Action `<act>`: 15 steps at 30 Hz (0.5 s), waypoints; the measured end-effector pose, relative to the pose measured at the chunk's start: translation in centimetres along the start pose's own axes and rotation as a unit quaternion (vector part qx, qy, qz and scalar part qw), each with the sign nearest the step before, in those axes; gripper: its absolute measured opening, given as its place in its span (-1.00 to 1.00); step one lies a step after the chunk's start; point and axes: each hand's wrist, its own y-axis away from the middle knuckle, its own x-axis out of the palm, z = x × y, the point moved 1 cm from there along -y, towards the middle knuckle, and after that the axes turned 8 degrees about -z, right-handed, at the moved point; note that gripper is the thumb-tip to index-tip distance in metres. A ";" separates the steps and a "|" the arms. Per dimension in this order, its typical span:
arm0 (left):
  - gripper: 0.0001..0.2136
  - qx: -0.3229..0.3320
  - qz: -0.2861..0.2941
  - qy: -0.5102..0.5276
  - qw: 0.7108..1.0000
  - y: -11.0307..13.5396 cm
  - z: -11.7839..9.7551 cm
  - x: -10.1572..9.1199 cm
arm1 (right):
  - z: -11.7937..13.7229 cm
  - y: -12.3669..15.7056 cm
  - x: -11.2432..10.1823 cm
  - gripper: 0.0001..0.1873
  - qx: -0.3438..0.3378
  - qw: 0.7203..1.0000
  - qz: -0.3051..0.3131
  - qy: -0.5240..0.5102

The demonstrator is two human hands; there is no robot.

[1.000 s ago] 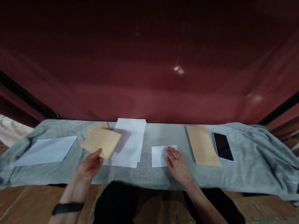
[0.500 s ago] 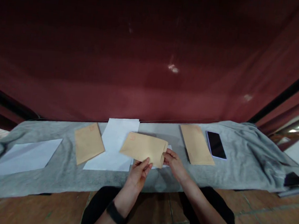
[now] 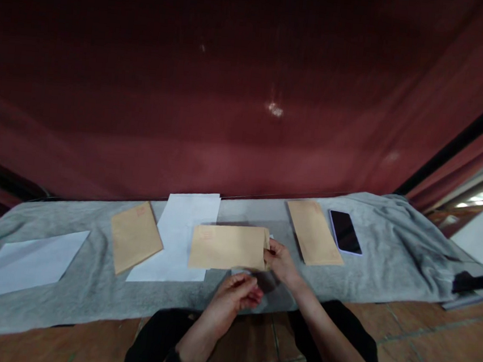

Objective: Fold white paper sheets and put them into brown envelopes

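My right hand (image 3: 280, 262) pinches the right end of a brown paper envelope (image 3: 226, 248), with the thumb on top near its flap. A small red printed mark shows at the envelope's upper left corner. Just below its lower edge is my left hand (image 3: 237, 294), apart from the envelope, its fingers loosely bent and slightly blurred, with nothing seen in them. White paper (image 3: 241, 272) peeks out from under the held envelope. White sheets (image 3: 176, 234) lie to the left, partly beneath it.
A second brown envelope (image 3: 136, 238) lies on the left, overlapping the white sheets. Another brown envelope (image 3: 315, 233) and a phone (image 3: 346, 232) lie on the right. At the far left is a white sheet (image 3: 24, 262). Grey cloth (image 3: 97, 298) covers the surface, with a dark red curtain (image 3: 230, 117) behind.
My left hand has let go of the envelope's lower edge and moved down and right. The envelope has levelled and dropped slightly, still held by my right hand.
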 end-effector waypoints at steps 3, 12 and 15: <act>-0.66 0.307 -0.016 -0.290 0.906 -0.3 -2.4 0.2 | -0.2 -0.1 -0.2 -0.72 0.001 1.000 0.010 0.000; 0.13 0.447 0.010 -0.683 0.578 -4.9 -5.9 -0.4 | -0.1 -0.3 -1.1 -0.71 0.001 0.999 0.038 -0.003; 0.12 0.453 0.013 -0.681 0.575 -5.2 -5.5 -0.7 | -0.8 -0.5 -1.4 -0.73 -0.008 0.999 0.035 0.011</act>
